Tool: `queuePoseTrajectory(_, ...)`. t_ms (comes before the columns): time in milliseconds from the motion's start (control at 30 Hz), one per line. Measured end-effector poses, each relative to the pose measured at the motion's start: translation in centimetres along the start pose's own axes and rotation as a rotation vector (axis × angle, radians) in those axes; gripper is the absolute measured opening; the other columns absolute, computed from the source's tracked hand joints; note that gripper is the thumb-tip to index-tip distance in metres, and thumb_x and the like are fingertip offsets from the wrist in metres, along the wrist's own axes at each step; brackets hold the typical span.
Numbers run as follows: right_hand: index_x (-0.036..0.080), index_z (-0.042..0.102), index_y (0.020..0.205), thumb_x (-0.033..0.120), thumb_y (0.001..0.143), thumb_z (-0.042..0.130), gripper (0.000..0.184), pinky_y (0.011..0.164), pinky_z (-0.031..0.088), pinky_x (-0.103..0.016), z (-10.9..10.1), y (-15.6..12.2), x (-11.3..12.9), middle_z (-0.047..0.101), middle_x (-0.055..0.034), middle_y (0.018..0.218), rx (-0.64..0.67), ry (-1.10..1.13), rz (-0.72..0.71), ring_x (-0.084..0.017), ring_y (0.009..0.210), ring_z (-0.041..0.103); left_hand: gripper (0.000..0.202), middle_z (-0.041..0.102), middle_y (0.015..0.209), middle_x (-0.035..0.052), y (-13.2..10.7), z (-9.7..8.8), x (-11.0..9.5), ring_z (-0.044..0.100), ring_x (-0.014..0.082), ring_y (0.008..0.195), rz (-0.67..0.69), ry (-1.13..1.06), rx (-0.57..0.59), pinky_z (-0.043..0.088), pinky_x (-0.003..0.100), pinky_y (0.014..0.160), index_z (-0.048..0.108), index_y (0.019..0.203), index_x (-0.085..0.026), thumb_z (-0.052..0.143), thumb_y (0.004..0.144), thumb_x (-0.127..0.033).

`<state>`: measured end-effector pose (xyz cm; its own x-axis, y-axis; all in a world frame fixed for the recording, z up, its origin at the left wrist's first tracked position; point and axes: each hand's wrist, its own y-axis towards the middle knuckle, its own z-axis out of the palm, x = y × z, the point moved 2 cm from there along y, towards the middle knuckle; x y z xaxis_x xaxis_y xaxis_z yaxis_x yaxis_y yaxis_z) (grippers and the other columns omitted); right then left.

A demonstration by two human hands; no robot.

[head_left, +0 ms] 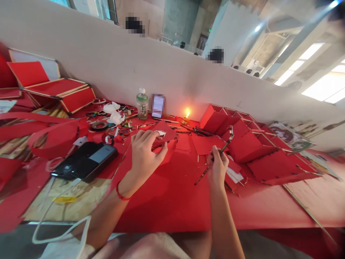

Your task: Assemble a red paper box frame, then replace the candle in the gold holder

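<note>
My left hand (147, 149) is at a small red paper box (171, 153), its thumb and forefinger apart in a curve. A small white piece (161, 133) shows by the forefinger's tip; whether it is stuck to the finger or lies on the box I cannot tell. My right hand (217, 163) is closed round a slender mottled brown stick (202, 176). That stick slants up to the right, its upper end carrying a pale, shiny tip (231, 132). Behind both hands, a small oil lamp (185, 119) burns with an open flame.
Red panelled frames (258, 144) stand at right, another red frame (64, 91) at far left. A green-capped bottle (142, 104) and a lit phone (158, 106) stand by the wall. Near my left forearm lies a black device (86, 162) with a white cable. Tape and scissors clutter the back.
</note>
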<state>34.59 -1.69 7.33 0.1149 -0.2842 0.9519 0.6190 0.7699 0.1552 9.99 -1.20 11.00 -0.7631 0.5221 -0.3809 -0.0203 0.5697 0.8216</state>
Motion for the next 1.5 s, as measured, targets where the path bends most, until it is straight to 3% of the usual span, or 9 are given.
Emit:
queuePoseTrajectory(233,0.020,0.049,0.062,0.053,0.066,0.085,0.049,0.033,0.014,-0.017,-2.7,0.1,1.6,0.038,0.0122,0.048,0.156,0.189,0.135,0.000,0.033,0.018,0.016,0.067,0.090,0.0069,-0.7,-2.5,-2.9,0.060,0.0263,0.086,0.075,-0.009,-0.209,0.043,0.043,0.084,0.063,0.096,-0.023,0.072,0.083,-0.023)
queuePoseTrajectory(333,0.019,0.050,0.063,0.054,0.068,0.083,0.048,0.033,0.014,-0.017,-2.8,-0.5,1.9,0.038,0.0119,0.049,0.211,0.209,0.151,0.000,0.033,0.017,0.023,0.067,0.085,0.0037,-2.4,-2.5,-5.7,0.059,0.0205,0.075,0.178,-0.237,-0.142,0.045,0.038,0.078,0.063,0.098,-0.023,0.074,0.079,-0.015)
queuePoseTrajectory(400,0.020,0.050,0.063,0.054,0.068,0.082,0.048,0.033,0.013,-0.018,-2.9,-0.9,2.0,0.038,0.0117,0.050,0.224,0.223,0.156,0.000,0.033,0.017,0.019,0.066,0.078,0.0005,-4.1,-1.1,-7.5,0.059,0.0171,0.071,0.127,-0.479,-0.020,0.047,0.033,0.072,0.063,0.095,-0.023,0.071,0.081,-0.013)
queuePoseTrajectory(533,0.020,0.051,0.064,0.054,0.069,0.082,0.047,0.035,0.013,-0.019,-2.8,-2.0,1.9,0.036,0.0117,0.050,0.220,0.246,0.168,-0.001,0.035,0.016,0.010,0.071,0.077,0.0005,-7.2,4.0,-10.0,0.065,0.0142,0.070,-0.486,-0.892,0.313,0.050,0.026,0.065,0.061,0.087,-0.022,0.071,0.086,-0.026)
queuePoseTrajectory(667,0.021,0.051,0.065,0.056,0.071,0.079,0.046,0.036,0.014,-0.019,-2.7,-3.1,1.8,0.032,0.0116,0.049,0.226,0.199,0.177,-0.002,0.037,0.016,0.043,0.080,0.093,0.0045,-7.7,7.6,-11.8,0.076,0.0196,0.091,-1.038,-1.355,0.287,0.057,0.030,0.082,0.052,0.095,-0.022,0.086,0.071,-0.033)
queuePoseTrajectory(767,0.021,0.049,0.063,0.057,0.069,0.080,0.048,0.037,0.014,-0.019,-2.6,-3.7,1.6,0.033,0.0104,0.051,0.198,0.175,0.195,-0.003,0.040,0.019,0.059,0.080,0.094,0.0043,-7.0,8.4,-12.7,0.077,0.0200,0.090,-1.253,-1.525,0.214,0.060,0.032,0.085,0.049,0.097,-0.022,0.094,0.060,-0.029)
queuePoseTrajectory(900,0.021,0.047,0.064,0.057,0.067,0.080,0.048,0.038,0.015,-0.019,-2.5,-4.0,1.2,0.036,0.0087,0.056,0.152,0.145,0.191,-0.004,0.044,0.023,0.064,0.080,0.084,0.0030,-6.8,8.6,-13.0,0.078,0.0192,0.082,-1.401,-1.569,0.174,0.060,0.030,0.083,0.049,0.094,-0.021,0.096,0.051,-0.022)
queuePoseTrajectory(1333,0.022,0.050,0.067,0.063,0.077,0.072,0.047,0.042,0.022,-0.021,-2.8,-4.8,0.2,0.038,0.0064,0.058,0.165,0.031,-0.033,-0.007,0.048,0.026,0.070,0.077,0.075,-0.0023,-7.0,7.8,-13.0,0.079,0.0250,0.087,-1.347,-1.527,0.169,0.060,0.039,0.093,0.046,0.099,-0.024,0.097,0.050,-0.026)
queuePoseTrajectory(1500,0.020,0.055,0.069,0.058,0.084,0.070,0.043,0.049,0.029,-0.023,-3.1,-5.2,0.1,0.043,0.0047,0.061,0.143,-0.027,-0.118,-0.008,0.053,0.033,0.070,0.076,0.072,-0.0039,-6.8,7.5,-13.0,0.079,0.0227,0.082,-1.322,-1.536,0.141,0.060,0.033,0.088,0.046,0.096,-0.024,0.097,0.049,-0.025)
